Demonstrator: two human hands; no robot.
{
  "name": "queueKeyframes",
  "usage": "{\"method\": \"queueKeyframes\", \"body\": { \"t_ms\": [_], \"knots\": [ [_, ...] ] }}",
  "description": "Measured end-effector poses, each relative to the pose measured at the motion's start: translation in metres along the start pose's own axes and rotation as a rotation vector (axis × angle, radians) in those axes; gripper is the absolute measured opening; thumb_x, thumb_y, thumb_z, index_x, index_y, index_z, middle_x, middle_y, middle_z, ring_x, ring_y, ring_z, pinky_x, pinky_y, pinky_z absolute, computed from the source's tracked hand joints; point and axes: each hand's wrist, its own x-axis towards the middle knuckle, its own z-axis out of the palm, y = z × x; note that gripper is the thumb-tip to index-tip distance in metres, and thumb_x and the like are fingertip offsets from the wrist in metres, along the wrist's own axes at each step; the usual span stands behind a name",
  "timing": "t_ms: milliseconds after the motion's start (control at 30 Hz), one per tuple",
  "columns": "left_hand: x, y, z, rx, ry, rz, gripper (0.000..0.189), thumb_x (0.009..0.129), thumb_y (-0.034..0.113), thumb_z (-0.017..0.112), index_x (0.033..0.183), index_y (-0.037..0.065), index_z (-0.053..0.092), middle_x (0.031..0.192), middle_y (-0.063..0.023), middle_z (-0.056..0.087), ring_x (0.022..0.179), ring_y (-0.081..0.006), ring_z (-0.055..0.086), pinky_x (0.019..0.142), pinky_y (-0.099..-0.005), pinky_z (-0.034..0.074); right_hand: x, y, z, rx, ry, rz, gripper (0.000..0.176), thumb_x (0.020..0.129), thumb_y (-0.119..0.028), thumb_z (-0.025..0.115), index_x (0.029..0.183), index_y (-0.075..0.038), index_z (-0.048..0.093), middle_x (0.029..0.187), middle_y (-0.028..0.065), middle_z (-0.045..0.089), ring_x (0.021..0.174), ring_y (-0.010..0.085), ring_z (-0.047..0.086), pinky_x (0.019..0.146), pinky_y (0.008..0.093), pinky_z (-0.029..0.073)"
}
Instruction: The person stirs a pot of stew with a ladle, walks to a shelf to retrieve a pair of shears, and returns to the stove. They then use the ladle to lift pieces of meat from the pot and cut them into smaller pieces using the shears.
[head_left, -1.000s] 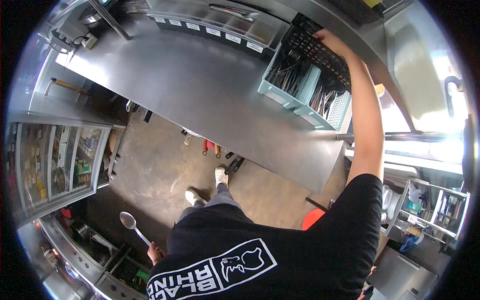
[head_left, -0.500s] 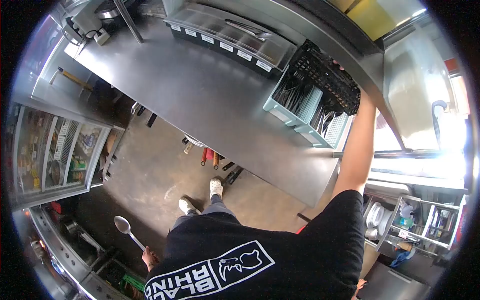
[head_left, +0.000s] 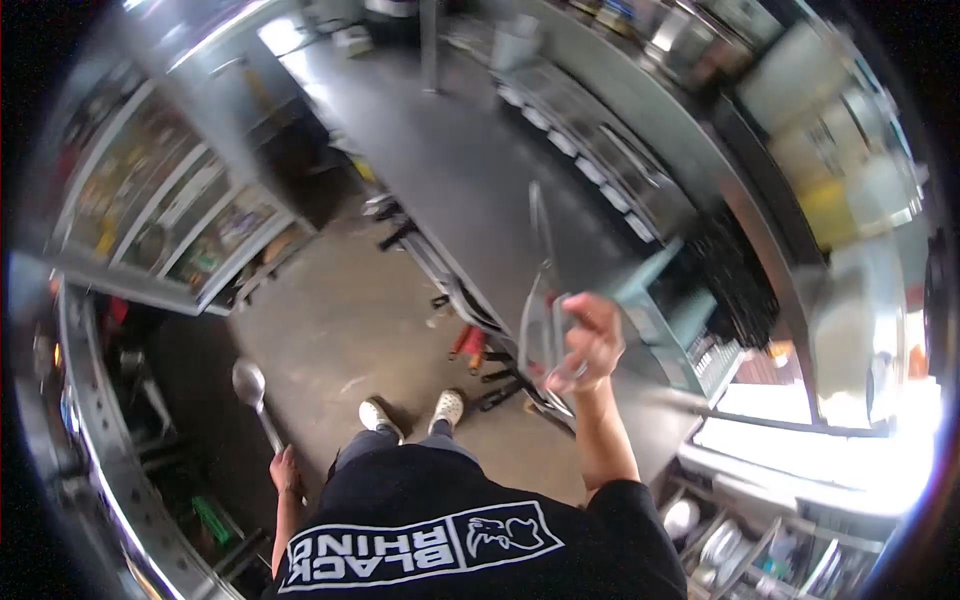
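My left hand [head_left: 286, 470] is closed round the handle of a large metal spoon [head_left: 248, 382], low on the left. Over the front edge of the steel counter [head_left: 440, 150], my right hand [head_left: 592, 345] is raised with its fingers curled on a thin metal utensil [head_left: 545, 264]. Motion blurs this utensil; its long, looped outline resembles tongs. Behind my right hand are the pale blue bins [head_left: 650, 305], with the black basket [head_left: 738, 285] on their far side.
A long container with white labels [head_left: 600, 165] lines the back of the counter. Red and black handles [head_left: 470, 342] stick out below its front edge. At the left stands a glass-fronted cabinet [head_left: 160, 200]; a rack with dishes [head_left: 725, 545] is at the lower right.
My right hand has come back from the black basket towards my body, now with the thin utensil. The view has turned, and my left hand still holds the spoon.
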Motion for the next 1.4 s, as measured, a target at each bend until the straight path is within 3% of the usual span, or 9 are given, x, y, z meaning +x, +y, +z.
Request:
{"method": "queueKeyframes", "body": {
  "t_ms": [67,133,200,267,333,467,833,1267,1400],
  "knots": [
    [0.0,0.032,0.015,-0.152,-0.04,0.03,0.021,0.092,0.024,0.059,0.074,0.014,0.052,0.056,0.0077,0.041,0.041,-0.0048,0.036,0.036,-0.0231,0.026,0.014,-0.022,0.062,0.174,-0.13,-0.044,0.044,0.063,-0.032,0.086,0.083,-0.006,0.055,0.105,0.0223,0.057,0.087,0.0321,0.065,0.066,0.0357,0.056],
    [-0.032,0.095,0.034,-0.211,-0.08,0.048,0.023,0.091,0.03,0.06,0.077,0.013,0.055,0.058,0.006,0.042,0.043,-0.0067,0.036,0.038,-0.0247,0.029,0.031,-0.039,0.126,0.273,-0.231,-0.237,0.043,0.062,-0.028,0.086,0.083,-0.007,0.055,0.106,0.0225,0.056,0.085,0.034,0.065,0.067,0.0368,0.056],
    [-0.045,0.132,0.034,-0.203,-0.15,0.095,0.033,0.093,0.038,0.055,0.082,0.008,0.062,0.058,0.0046,0.044,0.045,-0.0071,0.039,0.039,-0.0257,0.029,0.01,-0.052,0.192,0.527,-0.309,-0.165,0.041,0.061,-0.027,0.086,0.082,-0.01,0.055,0.106,0.0179,0.058,0.085,0.0354,0.065,0.063,0.0374,0.057],
    [-0.053,0.16,0.023,-0.419,-0.345,0.109,0.047,0.095,0.044,0.049,0.097,0.001,0.069,0.053,0.0053,0.04,0.039,-0.0058,0.032,0.037,-0.023,0.027,0.019,-0.091,0.243,0.473,-0.725,-0.13,0.038,0.06,-0.025,0.086,0.071,-0.007,0.055,0.105,0.0176,0.056,0.09,0.0319,0.062,0.073,0.0365,0.055],
    [-0.068,0.195,-0.008,-0.461,-0.459,0.166,0.043,0.094,0.041,0.053,0.097,0.0,0.067,0.053,0.0061,0.04,0.04,-0.0048,0.033,0.037,-0.0217,0.027,0.004,-0.12,0.308,0.579,-0.728,-0.218,0.039,0.062,-0.031,0.085,0.081,-0.011,0.057,0.11,0.0186,0.057,0.087,0.0323,0.066,0.066,0.0367,0.057],
    [-0.027,0.182,-0.051,-0.884,-0.363,0.209,0.016,0.083,0.012,0.071,0.085,0.004,0.057,0.084,-0.0059,0.066,0.071,-0.0115,0.063,0.061,-0.0244,0.05,-0.018,-0.175,0.418,0.817,-0.87,-0.245,0.033,0.064,-0.029,0.082,0.081,-0.009,0.061,0.11,0.0153,0.057,0.093,0.0319,0.065,0.071,0.0371,0.057],
    [0.096,0.122,-0.231,-0.54,0.789,0.193,0.035,0.069,0.024,0.081,0.081,0.002,0.057,0.071,-0.0112,0.065,0.065,-0.0194,0.064,0.061,-0.0333,0.05,-0.014,-0.281,0.665,0.82,-1.572,-0.163,0.037,0.072,-0.023,0.061,0.104,-0.004,0.066,0.105,0.0138,0.053,0.096,0.0289,0.055,0.084,0.0366,0.046],
    [0.308,0.228,-0.412,-0.501,0.898,0.207,0.02,0.081,0.017,0.069,0.083,0.002,0.056,0.073,-0.0109,0.069,0.067,-0.0195,0.069,0.06,-0.0312,0.053,0.024,-0.338,1.004,0.621,-1.831,-0.175,0.033,0.076,-0.034,0.07,0.077,-0.001,0.065,0.071,0.0142,0.062,0.068,0.0262,0.062,0.064,0.0374,0.048],
    [0.358,0.274,-0.488,-0.406,0.877,0.149,0.028,0.083,0.026,0.069,0.085,0.001,0.056,0.074,-0.0116,0.069,0.07,-0.0207,0.069,0.061,-0.0325,0.052,0.065,-0.364,1.111,0.723,-1.956,-0.156,0.03,0.078,-0.028,0.07,0.089,-0.001,0.07,0.077,0.0152,0.069,0.07,0.0248,0.067,0.067,0.0348,0.052]
  ]
}}
